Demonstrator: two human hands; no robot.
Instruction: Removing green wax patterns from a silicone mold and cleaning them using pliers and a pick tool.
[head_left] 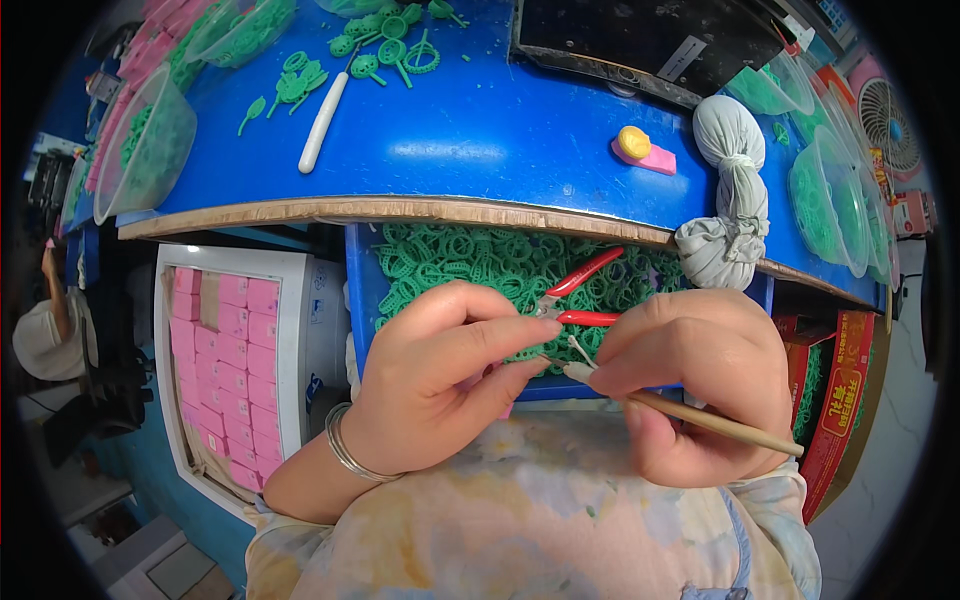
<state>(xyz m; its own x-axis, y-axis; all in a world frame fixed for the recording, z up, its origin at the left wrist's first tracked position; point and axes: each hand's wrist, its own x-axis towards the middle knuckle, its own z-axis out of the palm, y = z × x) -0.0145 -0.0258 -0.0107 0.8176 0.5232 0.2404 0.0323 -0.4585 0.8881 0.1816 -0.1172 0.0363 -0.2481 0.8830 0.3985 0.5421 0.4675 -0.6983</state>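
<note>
My left hand [450, 370], with metal bangles [350, 450] at the wrist, is pinched over the blue tray [360, 300] of green ring-like pieces [440, 260]; what sits between its fingertips is too small to make out. My right hand [700, 385] grips a thin wooden-handled tool [740, 430] whose pale tip reaches toward the left fingertips. Red-handled pliers [590, 270] lie on the pieces just beyond both hands, partly hidden by my fingers.
The blue worktop [420, 150] holds a white-handled tool [320, 130], a yellow-and-pink piece [640, 148], a dark monitor [640, 45] and plastic tubs [145, 150]. A knotted grey cloth [725, 190] hangs at its edge. Pink blocks [230, 370] and red boxes [835, 390] flank me.
</note>
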